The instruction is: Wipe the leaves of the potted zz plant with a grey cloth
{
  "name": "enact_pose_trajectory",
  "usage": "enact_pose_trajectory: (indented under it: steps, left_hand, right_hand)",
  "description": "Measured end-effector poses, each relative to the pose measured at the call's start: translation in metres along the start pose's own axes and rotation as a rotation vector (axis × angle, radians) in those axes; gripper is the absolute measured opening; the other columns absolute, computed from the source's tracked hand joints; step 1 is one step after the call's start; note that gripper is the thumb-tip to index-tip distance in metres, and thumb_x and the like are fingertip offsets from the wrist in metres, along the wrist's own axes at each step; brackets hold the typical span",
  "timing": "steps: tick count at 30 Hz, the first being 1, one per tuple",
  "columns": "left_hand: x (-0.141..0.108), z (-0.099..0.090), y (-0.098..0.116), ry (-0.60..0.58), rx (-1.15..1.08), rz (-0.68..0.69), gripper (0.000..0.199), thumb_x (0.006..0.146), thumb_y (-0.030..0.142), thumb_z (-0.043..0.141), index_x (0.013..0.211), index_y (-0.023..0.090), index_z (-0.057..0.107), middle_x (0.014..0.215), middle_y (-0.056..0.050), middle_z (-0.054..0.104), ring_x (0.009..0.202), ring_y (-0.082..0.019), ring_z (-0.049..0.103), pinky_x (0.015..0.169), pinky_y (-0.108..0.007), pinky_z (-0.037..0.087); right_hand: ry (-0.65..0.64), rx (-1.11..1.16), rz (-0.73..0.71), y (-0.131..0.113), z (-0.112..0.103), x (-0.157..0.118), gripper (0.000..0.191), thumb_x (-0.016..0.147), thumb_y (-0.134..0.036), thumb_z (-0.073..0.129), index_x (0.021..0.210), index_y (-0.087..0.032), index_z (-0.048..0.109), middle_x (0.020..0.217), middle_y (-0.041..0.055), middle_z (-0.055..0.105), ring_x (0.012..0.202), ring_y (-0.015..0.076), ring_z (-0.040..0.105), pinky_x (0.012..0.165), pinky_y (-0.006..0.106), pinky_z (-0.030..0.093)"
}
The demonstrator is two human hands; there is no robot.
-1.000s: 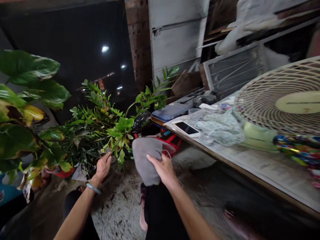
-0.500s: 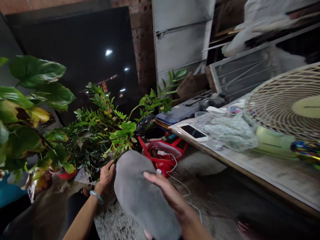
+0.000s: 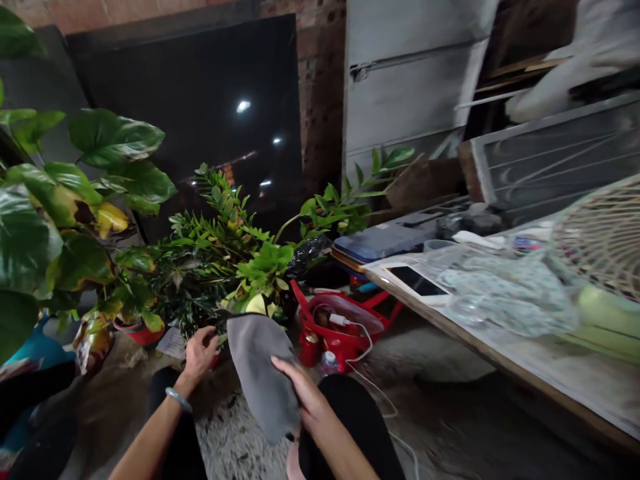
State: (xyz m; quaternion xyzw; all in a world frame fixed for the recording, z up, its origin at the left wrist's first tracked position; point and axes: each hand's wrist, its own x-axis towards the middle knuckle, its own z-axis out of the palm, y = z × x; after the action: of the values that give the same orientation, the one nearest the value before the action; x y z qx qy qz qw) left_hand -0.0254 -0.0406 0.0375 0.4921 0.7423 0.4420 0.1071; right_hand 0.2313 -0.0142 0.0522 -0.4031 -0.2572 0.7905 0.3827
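Right hand (image 3: 303, 390): clamped on the grey fabric piece (image 3: 260, 373), the thumb laid across its face; the fingers behind are hidden.
Left hand (image 3: 200, 353): held well left of the red basket (image 3: 345, 348), fingers curled; whether anything is pinched by them cannot be told.
Grey fabric piece: held left of the red basket and nearer the wearer, its dark-edged top uppermost; a yellow patch (image 3: 257, 305) is seen above that edge, but whether the two are joined cannot be told.
Handling: judged light and soft, likely to be creased rather than broken by a squeeze; little slip is expected from the matt surface.
Hold: best taken at the side nearest the red basket, where it is gripped now, with the loose top supported if it sags.
White plug (image 3: 339, 320): seen at the mouth of the red basket.
Writing: no brand can be read; a printed sheet (image 3: 171, 343) is seen well left of the red basket, its lettering too small to be made out.
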Motion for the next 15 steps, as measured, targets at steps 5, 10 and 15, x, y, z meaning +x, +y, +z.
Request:
enact_pose_trajectory:
  steps: [5, 10, 15]
  left_hand:
    - [0.002, -0.041, -0.015, 0.408, 0.151, 0.132, 0.022, 0.086, 0.03, 0.058, 0.09, 0.021, 0.078, 0.1, -0.012, 0.075, 0.098, -0.028, 0.069, 0.091, -0.044, 0.057]
    - [0.016, -0.047, -0.027, 0.478, 0.32, 0.121, 0.024, 0.083, 0.019, 0.06, 0.088, 0.022, 0.083, 0.142, -0.015, 0.062, 0.13, -0.039, 0.055, 0.109, -0.056, 0.048]
    - [0.009, -0.025, -0.068, 0.277, 0.282, 0.088, 0.043, 0.077, 0.012, 0.059, 0.115, 0.02, 0.079, 0.145, -0.015, 0.063, 0.126, -0.037, 0.059, 0.106, -0.055, 0.052]
  right_hand:
    - [-0.013, -0.09, 0.083, 0.014, -0.032, -0.012, 0.053, 0.052, -0.051, 0.093, 0.089, -0.017, 0.079, 0.083, 0.0096, 0.082, 0.092, 0.0356, 0.078, 0.087, 0.042, 0.059]
    - [-0.028, -0.329, 0.048, 0.005, -0.022, -0.033, 0.054, 0.056, -0.056, 0.088, 0.093, -0.018, 0.08, 0.093, 0.0119, 0.083, 0.107, 0.0394, 0.074, 0.095, 0.046, 0.056]
    - [-0.066, -0.477, -0.105, -0.056, 0.026, -0.079, 0.062, 0.058, -0.048, 0.09, 0.112, -0.019, 0.078, 0.113, 0.0121, 0.081, 0.113, 0.0376, 0.072, 0.093, 0.043, 0.057]
